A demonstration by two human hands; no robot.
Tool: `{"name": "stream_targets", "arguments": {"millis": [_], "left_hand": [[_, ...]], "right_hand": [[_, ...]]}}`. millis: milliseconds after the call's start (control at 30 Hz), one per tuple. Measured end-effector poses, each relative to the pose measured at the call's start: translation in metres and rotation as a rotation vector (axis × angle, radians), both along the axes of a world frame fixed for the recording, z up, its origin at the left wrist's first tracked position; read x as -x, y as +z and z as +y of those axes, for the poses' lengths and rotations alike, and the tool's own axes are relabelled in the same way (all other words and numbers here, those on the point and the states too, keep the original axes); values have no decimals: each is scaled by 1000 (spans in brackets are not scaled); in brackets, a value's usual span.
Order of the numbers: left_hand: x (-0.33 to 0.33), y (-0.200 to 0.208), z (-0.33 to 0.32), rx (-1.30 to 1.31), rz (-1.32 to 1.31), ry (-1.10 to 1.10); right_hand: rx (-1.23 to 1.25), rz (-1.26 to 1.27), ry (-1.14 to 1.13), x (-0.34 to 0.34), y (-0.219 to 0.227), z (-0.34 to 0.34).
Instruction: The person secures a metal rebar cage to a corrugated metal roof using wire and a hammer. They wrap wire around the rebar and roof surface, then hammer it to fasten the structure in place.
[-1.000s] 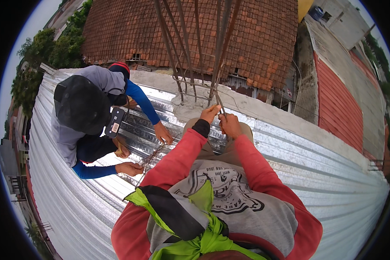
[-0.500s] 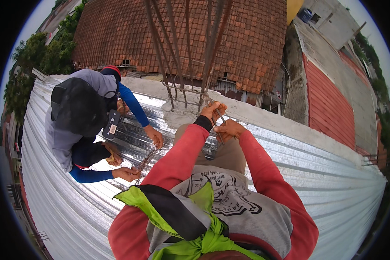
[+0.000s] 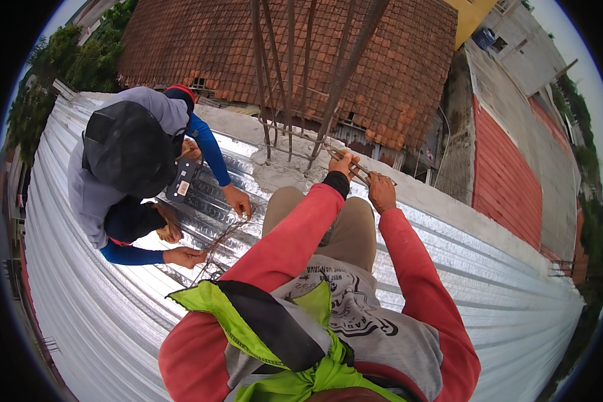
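My left hand point(image 3: 342, 164) is closed around the metal handles of what look like tying pincers point(image 3: 361, 175), close to the tool's head. My right hand point(image 3: 382, 193) grips the same tool farther along, toward the handle ends. The tool's tip meets the corner of a stirrup point(image 3: 295, 133) on a cluster of upright rusty rebars point(image 3: 291, 80). Those bars rise from a rough concrete base point(image 3: 281, 171) just ahead of my knees. Whether wire sits in the jaws is too small to tell.
On my left a co-worker point(image 3: 130, 147) in a dark cap squats, handling thin tangled wire point(image 3: 224, 234). Ribbed shiny metal decking point(image 3: 476, 281) lies under us. A concrete ledge point(image 3: 442, 209) borders it; beyond stand a tiled roof point(image 3: 201, 53) and a red metal sheet point(image 3: 506, 177).
The pincers have swung from steeply downward to slanting rightward. My right hand has moved right and slightly up, and my left hand also a little right. The co-worker's hands have spread the wire.
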State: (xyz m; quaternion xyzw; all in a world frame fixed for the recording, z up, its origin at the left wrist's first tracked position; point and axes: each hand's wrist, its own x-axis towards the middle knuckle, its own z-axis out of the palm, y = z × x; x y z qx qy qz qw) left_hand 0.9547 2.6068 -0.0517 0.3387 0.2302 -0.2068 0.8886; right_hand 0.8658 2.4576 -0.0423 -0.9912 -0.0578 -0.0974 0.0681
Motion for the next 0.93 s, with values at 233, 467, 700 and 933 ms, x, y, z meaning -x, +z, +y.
{"name": "stream_targets", "arguments": {"millis": [233, 467, 700, 933], "left_hand": [[-8, -3, 20, 20, -59, -126], [31, -16, 61, 124, -105, -258], [31, -3, 29, 282, -174, -94], [8, -16, 15, -110, -49, 273]], "right_hand": [[-129, -27, 155, -34, -4, -21], [-1588, 1201, -125, 35, 50, 44], [-745, 773, -234, 39, 70, 53], [96, 157, -266, 44, 51, 80]]}}
